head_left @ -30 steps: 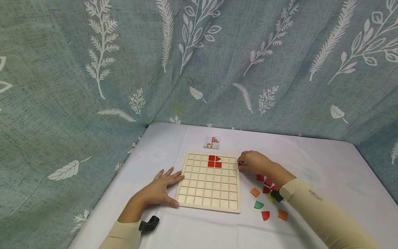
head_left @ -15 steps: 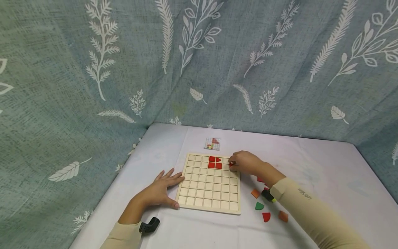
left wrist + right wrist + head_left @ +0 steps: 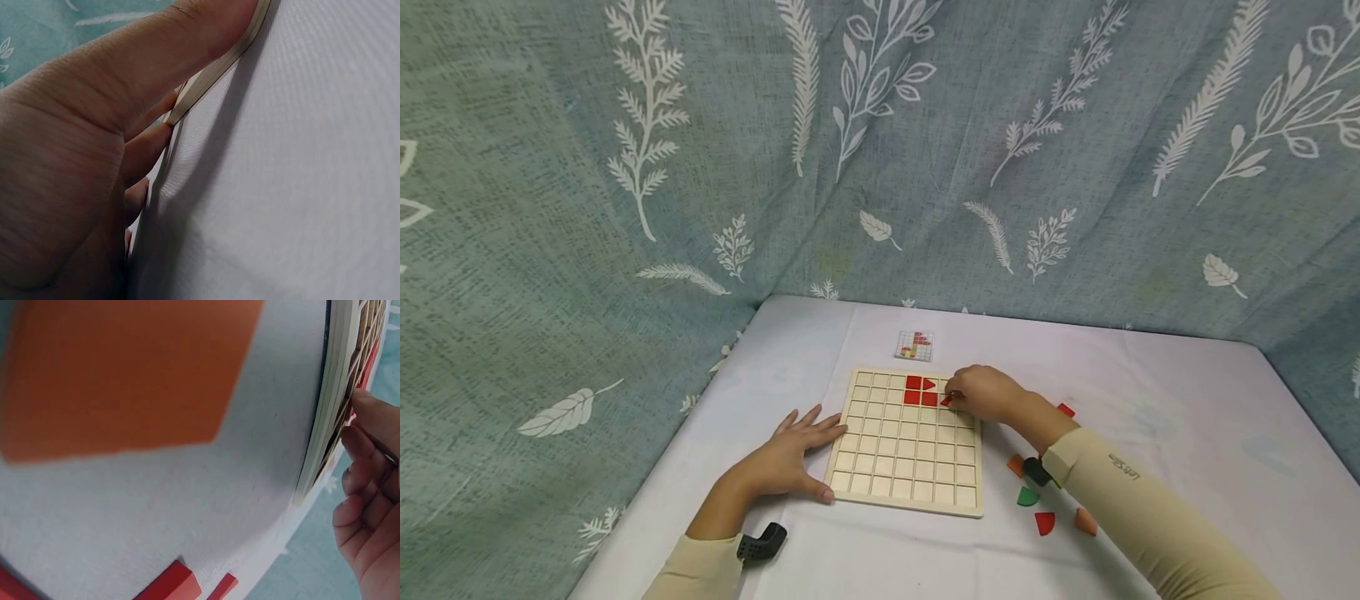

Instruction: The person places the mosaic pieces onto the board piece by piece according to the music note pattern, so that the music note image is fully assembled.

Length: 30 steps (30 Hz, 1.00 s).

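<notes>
My left hand (image 3: pixel 788 457) rests with spread fingers at the left edge of a pale wooden grid board (image 3: pixel 907 457). Its thumb lies along the board's near corner, close up in the left wrist view. Over the board's upper right part, my right hand (image 3: pixel 988 392) pinches a small red tile (image 3: pixel 946 401), mostly hidden by the fingers. Just left of that tile, several red tiles (image 3: pixel 912 397) sit in the grid: squares, with a triangle (image 3: pixel 928 384) at the upper right. In the right wrist view, the thumb and fingertips (image 3: pixel 359 397) are right at the grid.
A small printed pattern card (image 3: pixel 914 345) lies beyond the board. Right of the board are loose pieces: a green quarter circle (image 3: pixel 1028 497), a red quarter circle (image 3: pixel 1044 523), orange squares (image 3: pixel 1086 522) and a red piece (image 3: pixel 1066 410). My right forearm covers others. A leaf-patterned curtain (image 3: pixel 880 167) hangs behind.
My right hand has moved left from beyond the board's right edge to over the grid, carrying the red tile beside the placed red squares. My left hand has stayed put.
</notes>
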### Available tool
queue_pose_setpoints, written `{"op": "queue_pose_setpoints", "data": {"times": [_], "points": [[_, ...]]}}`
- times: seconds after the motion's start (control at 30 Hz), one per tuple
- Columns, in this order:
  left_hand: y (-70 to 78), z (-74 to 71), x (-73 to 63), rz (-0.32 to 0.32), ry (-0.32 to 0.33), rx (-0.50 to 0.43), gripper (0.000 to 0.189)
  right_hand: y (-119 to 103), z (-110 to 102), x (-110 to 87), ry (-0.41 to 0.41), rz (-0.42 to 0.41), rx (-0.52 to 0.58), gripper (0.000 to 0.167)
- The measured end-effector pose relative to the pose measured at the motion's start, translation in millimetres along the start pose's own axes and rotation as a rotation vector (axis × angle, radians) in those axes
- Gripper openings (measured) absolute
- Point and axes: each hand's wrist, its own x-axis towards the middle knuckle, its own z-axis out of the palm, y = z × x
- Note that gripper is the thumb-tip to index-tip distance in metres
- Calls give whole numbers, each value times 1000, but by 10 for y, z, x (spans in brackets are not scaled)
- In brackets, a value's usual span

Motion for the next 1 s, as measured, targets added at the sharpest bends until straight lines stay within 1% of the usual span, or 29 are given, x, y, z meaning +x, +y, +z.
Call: {"op": "queue_pose_setpoints", "data": {"times": [0.13,0.23,0.37,0.47,0.6,0.7,0.83,0.9,1.0], "points": [[2,1,9,-3,3,5,116,5,2,-8,4,37,-25,6],[4,-3,12,-3,5,6,115,8,9,-6,9,21,-12,5],[9,2,12,-2,4,2,116,2,40,21,-1,6,8,9],[9,12,15,1,3,-4,116,-15,58,44,-3,11,2,9],[0,18,22,3,3,6,116,-40,60,61,6,1,-18,5],[-11,12,26,3,6,16,116,-50,63,74,10,-1,-32,4],[-16,-3,20,-1,4,7,116,-59,69,93,8,-5,-49,4],[-15,-6,14,-3,0,-2,116,-68,71,101,5,-6,-45,4],[-11,1,9,-5,-3,-9,116,-84,85,111,11,-30,-24,5]]}}
